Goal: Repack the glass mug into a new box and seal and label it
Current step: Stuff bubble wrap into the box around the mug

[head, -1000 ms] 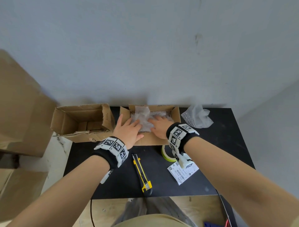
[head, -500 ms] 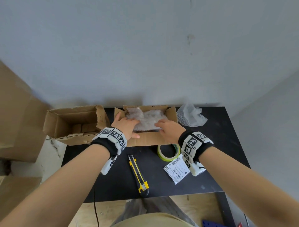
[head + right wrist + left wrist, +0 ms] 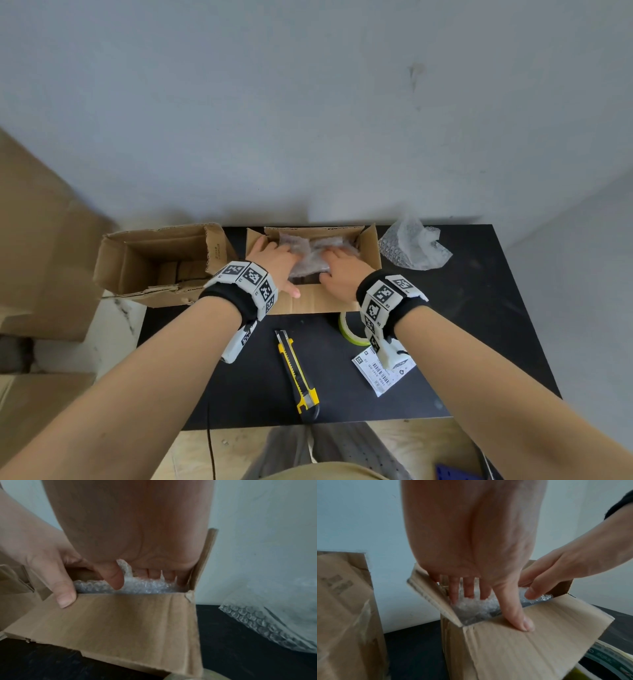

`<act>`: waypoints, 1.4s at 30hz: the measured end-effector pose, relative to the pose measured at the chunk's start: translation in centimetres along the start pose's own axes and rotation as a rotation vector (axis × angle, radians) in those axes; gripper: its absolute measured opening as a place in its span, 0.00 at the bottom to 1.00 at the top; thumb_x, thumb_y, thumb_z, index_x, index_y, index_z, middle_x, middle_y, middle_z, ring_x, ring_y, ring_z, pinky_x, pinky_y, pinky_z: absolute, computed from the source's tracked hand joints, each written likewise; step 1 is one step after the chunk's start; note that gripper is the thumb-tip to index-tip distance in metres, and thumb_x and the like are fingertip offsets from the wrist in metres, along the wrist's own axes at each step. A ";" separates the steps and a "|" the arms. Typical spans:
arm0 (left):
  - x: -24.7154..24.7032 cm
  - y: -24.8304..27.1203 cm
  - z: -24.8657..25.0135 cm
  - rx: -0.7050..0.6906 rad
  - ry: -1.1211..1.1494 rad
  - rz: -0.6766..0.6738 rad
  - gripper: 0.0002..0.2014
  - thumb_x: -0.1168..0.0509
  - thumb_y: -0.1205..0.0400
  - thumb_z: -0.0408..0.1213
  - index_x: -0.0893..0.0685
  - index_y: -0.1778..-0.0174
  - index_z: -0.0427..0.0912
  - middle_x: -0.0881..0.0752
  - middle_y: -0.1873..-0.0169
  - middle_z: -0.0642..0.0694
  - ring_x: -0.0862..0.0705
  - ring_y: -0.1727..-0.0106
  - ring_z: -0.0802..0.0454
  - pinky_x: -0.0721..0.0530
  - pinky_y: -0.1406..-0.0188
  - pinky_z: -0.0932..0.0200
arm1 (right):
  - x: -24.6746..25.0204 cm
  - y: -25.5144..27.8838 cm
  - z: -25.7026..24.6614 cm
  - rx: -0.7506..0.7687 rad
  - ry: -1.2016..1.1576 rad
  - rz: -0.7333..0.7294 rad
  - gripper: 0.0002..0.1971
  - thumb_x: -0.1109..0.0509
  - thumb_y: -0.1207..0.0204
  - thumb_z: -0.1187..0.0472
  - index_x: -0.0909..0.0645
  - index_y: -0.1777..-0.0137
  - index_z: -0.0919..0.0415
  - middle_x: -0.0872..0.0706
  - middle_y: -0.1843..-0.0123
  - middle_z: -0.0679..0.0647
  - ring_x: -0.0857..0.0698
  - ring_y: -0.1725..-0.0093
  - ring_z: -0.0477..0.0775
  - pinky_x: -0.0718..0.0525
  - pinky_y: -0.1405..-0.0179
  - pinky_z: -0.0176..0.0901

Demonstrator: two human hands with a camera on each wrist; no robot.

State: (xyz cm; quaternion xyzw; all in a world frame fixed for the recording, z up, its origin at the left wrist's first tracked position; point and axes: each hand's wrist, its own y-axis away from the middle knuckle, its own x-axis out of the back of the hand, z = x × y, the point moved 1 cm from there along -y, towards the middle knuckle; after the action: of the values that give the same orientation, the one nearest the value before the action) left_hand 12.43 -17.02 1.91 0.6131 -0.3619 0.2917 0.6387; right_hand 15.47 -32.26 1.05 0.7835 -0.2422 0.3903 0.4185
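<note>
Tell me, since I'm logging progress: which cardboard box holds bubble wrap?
The middle box, where both hands press the bubble wrap; the left box lies tipped, unpadded.

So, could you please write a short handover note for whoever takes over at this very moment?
Left hand: fingers straight inside the new box, pressing the bubble wrap; thumb on the near flap.
Right hand: also in the box, fingers on the wrap.
Mug itself is not visible under the wrap.
Old box sits empty to the left; spare bubble wrap to the right.
Tape roll, utility knife and label lie in front, untouched.
Left: close flaps, tape, label.
</note>
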 end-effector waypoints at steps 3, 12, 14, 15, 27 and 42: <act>0.5 -0.2 0.5 -0.037 -0.038 -0.010 0.33 0.32 0.26 0.59 0.24 0.29 0.43 0.38 0.26 0.41 0.39 0.26 0.43 0.38 0.26 0.45 | -0.1 -0.3 0.3 -0.001 0.045 -0.015 0.29 0.43 0.22 0.56 0.40 0.20 0.61 0.37 0.19 0.59 0.42 0.19 0.60 0.45 0.20 0.54; 0.7 -0.4 0.1 -0.068 0.163 -0.080 0.46 0.25 0.29 0.52 0.43 0.22 0.39 0.25 0.30 0.39 0.25 0.30 0.41 0.30 0.31 0.51 | 1.4 1.0 1.2 0.052 0.060 0.186 0.21 0.35 0.24 0.68 0.28 0.30 0.64 0.27 0.29 0.60 0.29 0.29 0.61 0.28 0.29 0.51; 1.0 -0.5 0.1 -0.039 0.207 -0.088 0.46 0.23 0.30 0.50 0.43 0.24 0.38 0.21 0.34 0.38 0.21 0.35 0.39 0.26 0.37 0.53 | 2.0 1.1 1.5 0.046 0.166 0.248 0.17 0.36 0.25 0.69 0.26 0.35 0.67 0.26 0.34 0.62 0.28 0.32 0.62 0.25 0.34 0.51; 1.1 -0.6 0.1 -0.036 0.213 -0.097 0.48 0.23 0.30 0.50 0.44 0.22 0.38 0.22 0.34 0.38 0.21 0.34 0.39 0.25 0.37 0.52 | 2.4 1.1 1.5 0.035 0.197 0.265 0.15 0.37 0.25 0.70 0.25 0.37 0.67 0.26 0.36 0.62 0.28 0.33 0.62 0.25 0.37 0.51; 2.0 3.2 1.1 -0.153 -0.111 0.392 0.34 0.31 0.27 0.57 0.32 0.29 0.46 0.30 0.32 0.45 0.31 0.32 0.46 0.30 0.34 0.51 | 3.9 1.2 -0.7 0.065 0.245 0.183 0.15 0.33 0.23 0.63 0.26 0.38 0.65 0.21 0.38 0.60 0.19 0.38 0.62 0.21 0.45 0.50; 1.3 3.8 1.8 -0.113 -0.230 0.347 0.25 0.43 0.16 0.53 0.28 0.28 0.41 0.26 0.29 0.45 0.33 0.28 0.43 0.31 0.35 0.49 | 6.0 1.1 -1.1 0.029 0.172 -0.154 0.17 0.40 0.20 0.64 0.26 0.33 0.67 0.19 0.36 0.65 0.19 0.36 0.64 0.23 0.39 0.49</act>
State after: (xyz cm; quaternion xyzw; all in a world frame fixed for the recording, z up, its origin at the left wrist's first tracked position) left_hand 9.93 -18.66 5.12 0.5342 -0.5481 0.3047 0.5668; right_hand 17.72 -32.25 6.78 0.7694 -0.1390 0.4260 0.4552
